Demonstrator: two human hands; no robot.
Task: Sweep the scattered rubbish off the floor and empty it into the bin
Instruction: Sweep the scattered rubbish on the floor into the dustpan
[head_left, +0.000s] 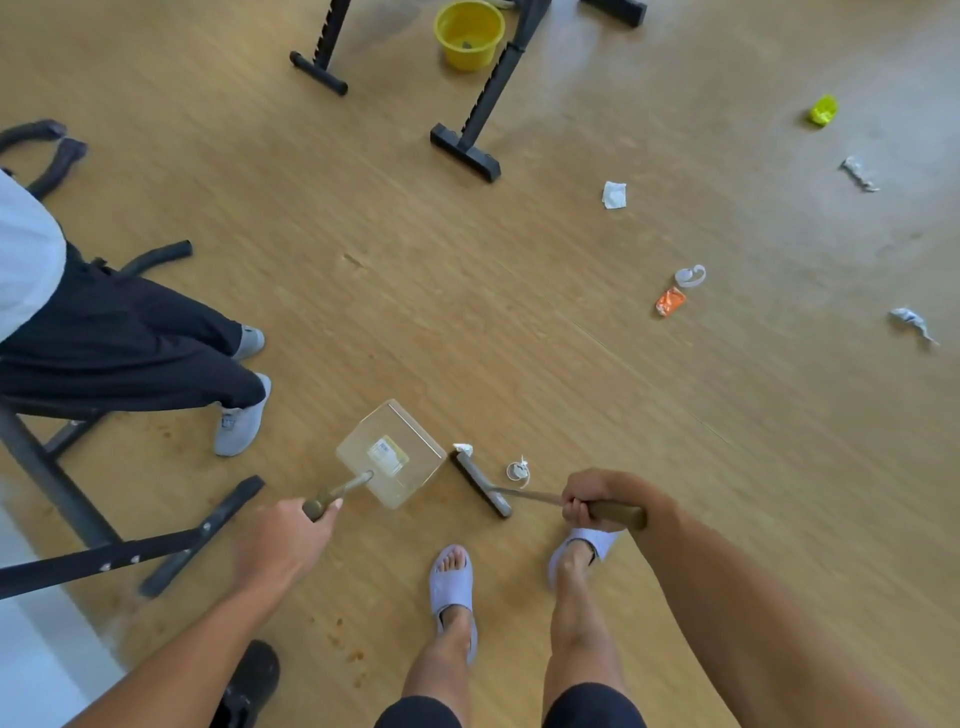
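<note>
My left hand (283, 540) grips the handle of a clear plastic dustpan (392, 452) resting on the wooden floor. My right hand (597, 499) holds the brown handle of a small grey broom (480, 483), whose head lies just right of the pan's mouth. A crumpled white scrap (462, 448) touches the broom's far end, and a white ring-shaped scrap (518, 470) lies just right of the broom head. More rubbish is scattered to the right: a white square (614, 195), an orange wrapper (670, 301), a white curl (691, 275), a yellow-green piece (823, 110) and two twisted wrappers (860, 174), (914, 322). The yellow bin (469, 34) stands far ahead.
A seated person's legs (156, 358) and grey shoes are at the left, on a black metal frame (130, 556). Black stand legs (467, 150) flank the bin. My own feet in pale slippers (452, 587) stand just behind the broom. A black shoe (249, 680) lies at bottom left.
</note>
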